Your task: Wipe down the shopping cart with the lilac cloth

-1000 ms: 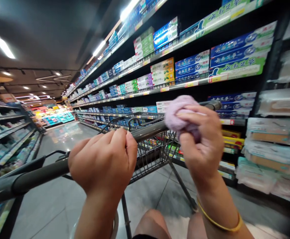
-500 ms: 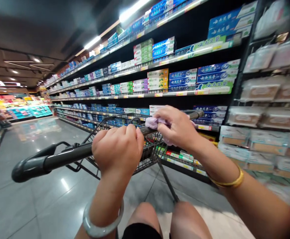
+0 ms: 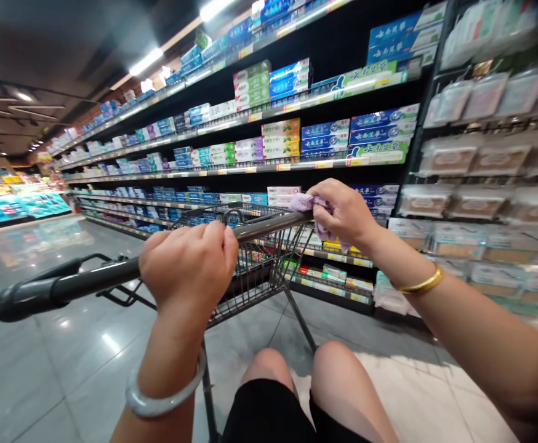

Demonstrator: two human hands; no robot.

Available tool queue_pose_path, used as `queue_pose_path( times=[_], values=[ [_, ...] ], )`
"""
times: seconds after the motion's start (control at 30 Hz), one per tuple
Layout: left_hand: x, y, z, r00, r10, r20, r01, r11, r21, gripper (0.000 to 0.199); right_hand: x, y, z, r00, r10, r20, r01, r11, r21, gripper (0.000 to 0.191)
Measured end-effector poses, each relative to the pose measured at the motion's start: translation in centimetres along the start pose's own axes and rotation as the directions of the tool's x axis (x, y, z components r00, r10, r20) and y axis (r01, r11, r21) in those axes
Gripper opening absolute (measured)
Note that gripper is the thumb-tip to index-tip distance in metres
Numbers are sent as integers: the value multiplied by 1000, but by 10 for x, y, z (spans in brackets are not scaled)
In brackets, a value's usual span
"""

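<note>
My left hand is wrapped round the dark handlebar of a shopping cart, left of its middle. Near the bar's right end, my right hand is closed on a crumpled light purple cloth. That cloth lies over the bar, and part of it hangs below my fingers. Beyond the handle sits the cart's wire basket, partly hidden by my hands. A pale bangle circles my left wrist and a gold one my right.
Shelves with boxed toothpaste run along the right side into the distance. Packaged goods hang on a rack at the far right. Grey tiled floor lies under the cart, and my knees show below the handle.
My right hand and the cloth have slid right along the handlebar, farther from my left hand. My left hand still grips the bar. The view has turned slightly right.
</note>
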State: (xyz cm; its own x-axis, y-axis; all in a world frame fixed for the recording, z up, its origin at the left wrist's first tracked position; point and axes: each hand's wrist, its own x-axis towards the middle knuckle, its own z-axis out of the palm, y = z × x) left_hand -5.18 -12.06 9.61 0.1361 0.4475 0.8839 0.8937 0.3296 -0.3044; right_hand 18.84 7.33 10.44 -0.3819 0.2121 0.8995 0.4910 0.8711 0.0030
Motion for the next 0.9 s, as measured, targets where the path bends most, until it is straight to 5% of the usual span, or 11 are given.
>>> queue_pose_path(
  times=[0.13,0.23,0.43,0.53,0.67,0.8,0.9],
  values=[
    [-8,-23,-6,1000,-19,-12,19,1000,-6,32,-7,5,-2,976,56,-212,-61,998,-19,24],
    [-13,-38,-10,1000,-16,-4,16,1000,-24,32,-19,-11,5,953,-76,-292,75,997,-17,20],
    [-26,-70,-13,1000,-21,-11,19,993,-114,23,-67,-45,24,834,-467,-294,411,881,-232,32],
    [-29,-74,-14,992,-21,-127,-4,981,-195,20,-86,-37,35,846,-512,-145,468,846,-255,30],
    [-16,-37,-26,953,-78,-294,-31,937,-349,28,-91,-23,60,919,-381,-100,353,910,-219,24],
    [15,29,-35,985,10,-171,-105,824,-557,30,-87,-14,82,937,-347,46,349,917,-192,24],
    [35,67,-26,993,84,-82,-116,810,-574,37,-88,-9,80,924,-379,45,381,910,-161,26]
  ],
)
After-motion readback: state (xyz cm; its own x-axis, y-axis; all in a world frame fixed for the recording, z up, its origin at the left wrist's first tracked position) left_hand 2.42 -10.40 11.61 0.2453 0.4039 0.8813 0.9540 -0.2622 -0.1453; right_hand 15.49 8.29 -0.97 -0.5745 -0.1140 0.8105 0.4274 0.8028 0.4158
